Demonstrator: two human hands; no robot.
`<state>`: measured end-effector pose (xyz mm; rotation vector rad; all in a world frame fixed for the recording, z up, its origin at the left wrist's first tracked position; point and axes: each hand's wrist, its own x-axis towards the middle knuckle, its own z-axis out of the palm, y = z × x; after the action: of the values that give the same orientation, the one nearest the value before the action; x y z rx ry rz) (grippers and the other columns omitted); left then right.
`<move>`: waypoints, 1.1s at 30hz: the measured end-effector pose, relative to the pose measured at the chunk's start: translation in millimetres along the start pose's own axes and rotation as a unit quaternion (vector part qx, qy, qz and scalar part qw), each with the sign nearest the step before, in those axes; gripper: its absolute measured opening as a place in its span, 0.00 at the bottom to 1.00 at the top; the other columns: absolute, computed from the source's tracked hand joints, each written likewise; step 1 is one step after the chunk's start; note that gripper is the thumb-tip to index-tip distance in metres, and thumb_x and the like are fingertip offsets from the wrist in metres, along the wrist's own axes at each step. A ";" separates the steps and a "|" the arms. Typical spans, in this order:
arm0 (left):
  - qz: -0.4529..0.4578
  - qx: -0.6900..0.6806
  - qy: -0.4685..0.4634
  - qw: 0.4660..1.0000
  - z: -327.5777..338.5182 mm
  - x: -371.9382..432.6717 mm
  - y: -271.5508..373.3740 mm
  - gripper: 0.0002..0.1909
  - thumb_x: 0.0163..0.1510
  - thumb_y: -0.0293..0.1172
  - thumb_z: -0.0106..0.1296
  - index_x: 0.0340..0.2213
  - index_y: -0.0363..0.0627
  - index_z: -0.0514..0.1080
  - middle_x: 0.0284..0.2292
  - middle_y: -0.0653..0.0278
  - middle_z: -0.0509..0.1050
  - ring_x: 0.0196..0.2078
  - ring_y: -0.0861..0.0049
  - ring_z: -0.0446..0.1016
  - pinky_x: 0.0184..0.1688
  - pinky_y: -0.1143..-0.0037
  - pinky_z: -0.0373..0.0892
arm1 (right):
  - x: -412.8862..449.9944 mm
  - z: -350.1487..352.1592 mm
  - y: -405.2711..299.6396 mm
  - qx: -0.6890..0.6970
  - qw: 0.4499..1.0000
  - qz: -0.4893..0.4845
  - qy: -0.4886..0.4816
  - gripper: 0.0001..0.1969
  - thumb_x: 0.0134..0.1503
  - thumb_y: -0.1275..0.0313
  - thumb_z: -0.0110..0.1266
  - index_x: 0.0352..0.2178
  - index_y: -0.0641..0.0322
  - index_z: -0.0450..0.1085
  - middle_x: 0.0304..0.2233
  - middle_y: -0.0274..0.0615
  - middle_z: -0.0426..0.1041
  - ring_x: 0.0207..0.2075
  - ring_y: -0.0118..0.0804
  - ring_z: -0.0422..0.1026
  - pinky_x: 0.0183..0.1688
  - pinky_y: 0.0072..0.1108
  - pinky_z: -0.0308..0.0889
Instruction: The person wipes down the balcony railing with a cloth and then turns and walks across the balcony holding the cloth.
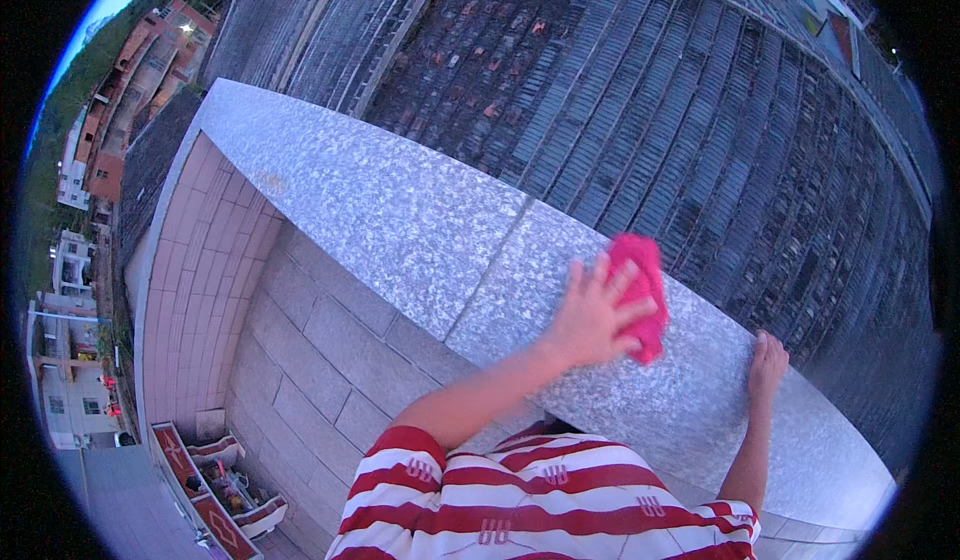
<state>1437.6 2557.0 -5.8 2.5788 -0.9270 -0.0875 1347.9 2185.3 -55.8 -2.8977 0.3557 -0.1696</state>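
Note:
My left hand (592,320) lies palm down with spread fingers on a crumpled pinkish-red cloth (646,301), which is pressed against the speckled granite coping (397,215) of a parapet wall. The cloth lies under the fingers and reaches the coping's outer edge; hand and cloth are slightly blurred. Farther right, my right hand (766,361) grips that outer edge, its fingertips partly hidden over the side. A seam between two slabs runs across the coping left of the cloth. My torso in a red-and-white striped shirt is close to the inner edge.
Beyond the coping lies a lower tiled roof (630,110) with some broken tiles. On the inner side are a paved floor (330,335) and a tiled parapet wall (202,260). Planter-like boxes (229,522) holding assorted items stand at lower left. Buildings and trees are at far left.

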 end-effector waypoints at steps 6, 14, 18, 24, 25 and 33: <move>-0.331 0.160 0.073 0.927 -63.0 -36.9 -159.1 0.32 0.50 0.62 0.41 0.55 0.67 0.60 0.60 0.51 0.49 0.61 0.43 0.45 0.57 0.43 0.41 | 0.6 2.9 12.7 -0.016 1.000 0.016 -0.021 0.22 0.62 0.59 0.31 0.38 0.61 0.70 0.37 0.46 0.72 0.41 0.46 0.67 0.45 0.32 0.57; -0.207 0.153 0.189 0.947 -40.1 -152.5 -144.5 0.26 0.49 0.46 0.48 0.47 0.46 0.67 0.51 0.45 0.62 0.46 0.49 0.61 0.47 0.54 0.57 | 18.6 13.2 -18.6 -0.052 0.998 -0.024 0.011 0.20 0.62 0.61 0.35 0.43 0.67 0.67 0.43 0.51 0.69 0.47 0.49 0.65 0.51 0.35 0.56; -0.027 0.041 0.197 0.979 -16.0 -175.6 -76.9 0.22 0.45 0.40 0.52 0.42 0.42 0.70 0.50 0.55 0.66 0.41 0.63 0.66 0.42 0.61 0.61 | 54.8 34.3 -117.4 0.034 0.974 -0.187 0.124 0.20 0.63 0.62 0.35 0.46 0.66 0.65 0.47 0.51 0.66 0.50 0.50 0.62 0.53 0.36 0.54; -0.277 -0.052 0.000 0.959 -61.2 -275.5 -107.0 0.14 0.50 0.39 0.48 0.34 0.44 0.74 0.41 0.58 0.74 0.38 0.69 0.69 0.37 0.71 0.65 | 42.6 50.2 -349.1 0.275 0.878 -0.378 0.100 0.20 0.63 0.63 0.35 0.45 0.68 0.65 0.46 0.53 0.66 0.49 0.51 0.63 0.53 0.35 0.55; -0.361 -0.241 0.098 0.895 -51.7 -318.8 -129.6 0.14 0.52 0.38 0.46 0.35 0.44 0.73 0.39 0.57 0.74 0.40 0.67 0.70 0.40 0.70 0.66 | 25.3 55.3 -388.8 0.327 0.854 -0.397 0.080 0.20 0.63 0.63 0.35 0.45 0.68 0.65 0.46 0.53 0.66 0.49 0.51 0.63 0.53 0.35 0.55; -0.169 -0.739 0.619 0.205 -105.3 -562.2 -151.5 0.28 0.55 0.53 0.39 0.48 0.43 0.64 0.46 0.55 0.70 0.47 0.60 0.70 0.45 0.58 0.67 | -180.5 109.9 -611.3 0.375 0.702 -0.570 -0.201 0.10 0.54 0.73 0.49 0.37 0.66 0.68 0.41 0.52 0.68 0.44 0.51 0.67 0.49 0.35 0.61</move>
<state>1110.6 3050.0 -9.2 0.2404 0.4799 0.5875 1327.3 2831.6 -39.1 -1.8193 -1.2939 0.1259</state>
